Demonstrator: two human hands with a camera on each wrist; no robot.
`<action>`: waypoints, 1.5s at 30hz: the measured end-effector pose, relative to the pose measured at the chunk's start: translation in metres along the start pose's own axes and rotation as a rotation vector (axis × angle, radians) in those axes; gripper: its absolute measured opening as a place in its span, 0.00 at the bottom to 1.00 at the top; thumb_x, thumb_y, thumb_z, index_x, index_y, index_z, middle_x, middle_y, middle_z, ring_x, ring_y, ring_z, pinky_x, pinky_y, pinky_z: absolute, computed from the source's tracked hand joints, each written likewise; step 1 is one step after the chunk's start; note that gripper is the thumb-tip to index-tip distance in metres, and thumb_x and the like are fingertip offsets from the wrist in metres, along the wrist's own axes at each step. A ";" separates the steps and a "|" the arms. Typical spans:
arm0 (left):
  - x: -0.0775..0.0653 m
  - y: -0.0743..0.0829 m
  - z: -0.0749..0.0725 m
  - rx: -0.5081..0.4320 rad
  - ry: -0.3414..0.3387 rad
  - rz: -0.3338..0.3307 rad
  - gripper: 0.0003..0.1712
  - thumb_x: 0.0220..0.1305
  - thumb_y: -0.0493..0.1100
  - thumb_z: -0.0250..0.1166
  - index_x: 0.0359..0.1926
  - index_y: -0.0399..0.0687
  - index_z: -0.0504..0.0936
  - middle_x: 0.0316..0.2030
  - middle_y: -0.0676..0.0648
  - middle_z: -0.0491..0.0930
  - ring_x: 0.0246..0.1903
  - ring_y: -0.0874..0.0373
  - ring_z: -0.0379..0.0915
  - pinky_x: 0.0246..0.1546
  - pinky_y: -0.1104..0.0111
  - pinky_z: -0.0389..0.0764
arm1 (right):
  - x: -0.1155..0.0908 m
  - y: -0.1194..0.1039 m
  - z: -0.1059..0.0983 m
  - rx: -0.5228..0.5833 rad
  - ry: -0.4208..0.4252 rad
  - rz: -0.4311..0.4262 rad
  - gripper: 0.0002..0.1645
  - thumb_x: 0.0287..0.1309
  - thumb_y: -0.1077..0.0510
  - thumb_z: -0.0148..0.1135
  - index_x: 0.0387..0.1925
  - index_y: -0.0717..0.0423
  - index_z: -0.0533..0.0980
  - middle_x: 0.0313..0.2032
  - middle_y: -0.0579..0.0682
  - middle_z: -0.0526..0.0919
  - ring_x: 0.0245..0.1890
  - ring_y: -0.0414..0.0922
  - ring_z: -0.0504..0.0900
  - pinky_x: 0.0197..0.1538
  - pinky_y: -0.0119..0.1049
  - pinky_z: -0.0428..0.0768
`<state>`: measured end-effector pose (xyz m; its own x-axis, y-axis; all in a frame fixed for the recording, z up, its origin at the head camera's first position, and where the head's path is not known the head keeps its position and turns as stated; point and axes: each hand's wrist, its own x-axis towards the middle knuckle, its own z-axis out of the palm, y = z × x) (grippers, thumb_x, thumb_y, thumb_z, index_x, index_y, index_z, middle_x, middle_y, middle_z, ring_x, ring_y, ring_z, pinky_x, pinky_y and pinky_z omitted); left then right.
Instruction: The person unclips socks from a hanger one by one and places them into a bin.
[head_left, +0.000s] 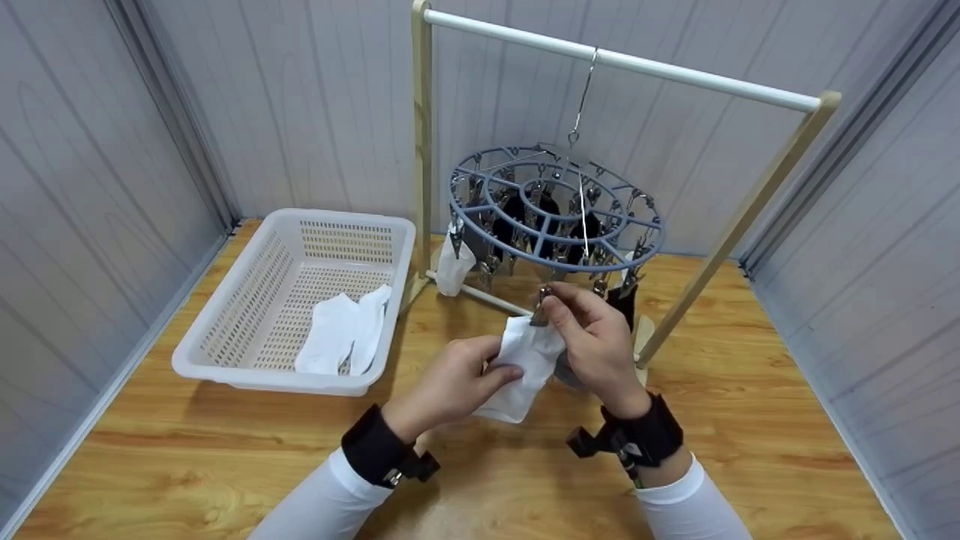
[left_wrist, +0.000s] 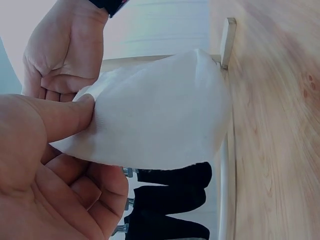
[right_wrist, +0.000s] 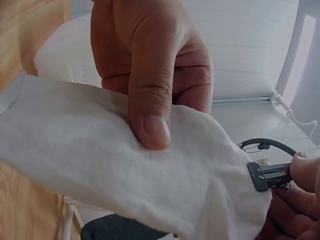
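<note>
A white sock (head_left: 529,360) is stretched between both hands above the wooden table, in front of the hanging rack. My left hand (head_left: 465,379) pinches its side, thumb on top, as the right wrist view also shows. At the sock's upper edge sits a metal clip (right_wrist: 272,175), its flat end over the fabric. Thumb and fingers of my right hand (head_left: 600,349) squeeze the clip's handles. Just behind is a blue-grey round drying hanger (head_left: 541,244) with several clips around its rings. Black socks (left_wrist: 172,200) dangle from it, and a white sock (head_left: 454,268) hangs at its left side.
To the left stands a white plastic basket (head_left: 270,381) with white socks (head_left: 326,337) inside. The hanger hooks onto a white rod (head_left: 510,34) between wooden posts (head_left: 422,150). Panelled walls (head_left: 315,112) enclose the table at the back and both sides.
</note>
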<state>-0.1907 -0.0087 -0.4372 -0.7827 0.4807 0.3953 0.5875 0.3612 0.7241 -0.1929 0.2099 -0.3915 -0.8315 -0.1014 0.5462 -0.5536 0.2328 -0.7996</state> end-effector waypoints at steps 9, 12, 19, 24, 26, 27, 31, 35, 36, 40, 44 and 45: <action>0.001 0.001 -0.008 0.001 -0.041 0.040 0.07 0.76 0.41 0.75 0.46 0.43 0.87 0.37 0.50 0.85 0.34 0.60 0.77 0.33 0.64 0.79 | -0.003 -0.002 -0.005 0.038 0.051 -0.045 0.13 0.75 0.70 0.69 0.56 0.70 0.87 0.49 0.64 0.92 0.47 0.42 0.90 0.47 0.31 0.84; 0.001 0.002 -0.011 -0.005 -0.058 0.050 0.08 0.77 0.43 0.75 0.43 0.43 0.86 0.34 0.52 0.82 0.32 0.61 0.75 0.31 0.65 0.77 | -0.003 -0.002 -0.005 0.038 0.056 -0.056 0.13 0.73 0.70 0.70 0.55 0.70 0.88 0.50 0.64 0.92 0.47 0.43 0.91 0.48 0.32 0.86; 0.000 0.003 -0.018 -0.002 -0.076 0.048 0.11 0.77 0.43 0.75 0.38 0.45 0.83 0.30 0.55 0.76 0.29 0.63 0.71 0.29 0.68 0.73 | -0.002 -0.005 -0.006 0.046 0.075 -0.031 0.12 0.70 0.71 0.72 0.53 0.70 0.89 0.48 0.62 0.93 0.45 0.44 0.92 0.46 0.33 0.88; 0.001 0.003 -0.021 -0.008 -0.082 0.057 0.11 0.77 0.43 0.75 0.36 0.45 0.83 0.28 0.57 0.74 0.28 0.64 0.70 0.30 0.68 0.71 | -0.001 -0.006 -0.006 0.052 0.081 -0.030 0.11 0.69 0.71 0.73 0.52 0.69 0.89 0.47 0.62 0.93 0.44 0.44 0.93 0.45 0.34 0.89; 0.001 0.003 -0.022 -0.010 -0.089 0.065 0.12 0.76 0.43 0.75 0.36 0.45 0.83 0.28 0.56 0.75 0.29 0.64 0.70 0.30 0.68 0.71 | -0.001 -0.006 -0.006 0.062 0.079 -0.032 0.11 0.69 0.71 0.73 0.51 0.70 0.89 0.46 0.62 0.93 0.44 0.45 0.93 0.45 0.34 0.89; 0.001 0.003 -0.023 -0.011 -0.093 0.069 0.11 0.76 0.43 0.75 0.37 0.44 0.83 0.29 0.56 0.76 0.29 0.64 0.70 0.30 0.68 0.72 | -0.001 -0.006 -0.006 0.065 0.077 -0.033 0.11 0.69 0.70 0.73 0.51 0.70 0.90 0.45 0.62 0.94 0.44 0.46 0.93 0.45 0.34 0.89; 0.001 0.001 -0.025 -0.009 -0.114 0.077 0.10 0.76 0.42 0.75 0.38 0.44 0.84 0.30 0.54 0.79 0.31 0.64 0.72 0.32 0.68 0.75 | -0.001 -0.006 -0.006 0.088 0.075 -0.035 0.10 0.70 0.70 0.73 0.51 0.71 0.89 0.43 0.64 0.93 0.45 0.46 0.93 0.46 0.34 0.89; 0.001 0.000 -0.027 0.014 -0.134 0.082 0.13 0.76 0.42 0.75 0.35 0.45 0.81 0.27 0.57 0.72 0.29 0.63 0.68 0.31 0.68 0.71 | -0.002 -0.005 -0.006 0.094 0.105 -0.043 0.11 0.70 0.72 0.72 0.51 0.70 0.90 0.42 0.63 0.94 0.43 0.45 0.94 0.47 0.35 0.89; 0.001 0.000 -0.028 0.024 -0.138 0.082 0.15 0.76 0.42 0.75 0.33 0.45 0.79 0.26 0.58 0.68 0.28 0.63 0.66 0.31 0.67 0.69 | -0.002 -0.005 -0.006 0.093 0.113 -0.045 0.11 0.70 0.72 0.72 0.51 0.70 0.89 0.42 0.63 0.94 0.43 0.45 0.94 0.47 0.35 0.90; 0.001 -0.001 -0.030 0.054 -0.147 0.070 0.19 0.76 0.43 0.75 0.30 0.48 0.74 0.25 0.59 0.58 0.27 0.62 0.62 0.30 0.67 0.64 | -0.002 -0.005 -0.005 0.093 0.125 -0.047 0.12 0.69 0.72 0.72 0.52 0.71 0.89 0.42 0.62 0.94 0.42 0.44 0.94 0.47 0.35 0.90; 0.000 -0.002 -0.032 0.055 -0.153 0.048 0.18 0.77 0.43 0.74 0.31 0.48 0.76 0.25 0.59 0.58 0.27 0.62 0.62 0.30 0.67 0.64 | -0.003 -0.004 -0.005 0.110 0.115 -0.045 0.12 0.71 0.73 0.71 0.53 0.73 0.88 0.43 0.64 0.93 0.43 0.44 0.94 0.49 0.36 0.90; 0.000 -0.003 -0.033 0.052 -0.154 0.042 0.18 0.77 0.43 0.74 0.32 0.48 0.76 0.25 0.59 0.58 0.27 0.62 0.62 0.30 0.67 0.64 | -0.003 -0.003 -0.004 0.112 0.112 -0.045 0.12 0.71 0.73 0.71 0.54 0.73 0.87 0.43 0.64 0.93 0.44 0.44 0.94 0.49 0.36 0.90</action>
<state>-0.1988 -0.0359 -0.4205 -0.7189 0.6115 0.3305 0.6320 0.3771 0.6770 -0.1882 0.2138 -0.3896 -0.7988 0.0005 0.6016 -0.5972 0.1208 -0.7930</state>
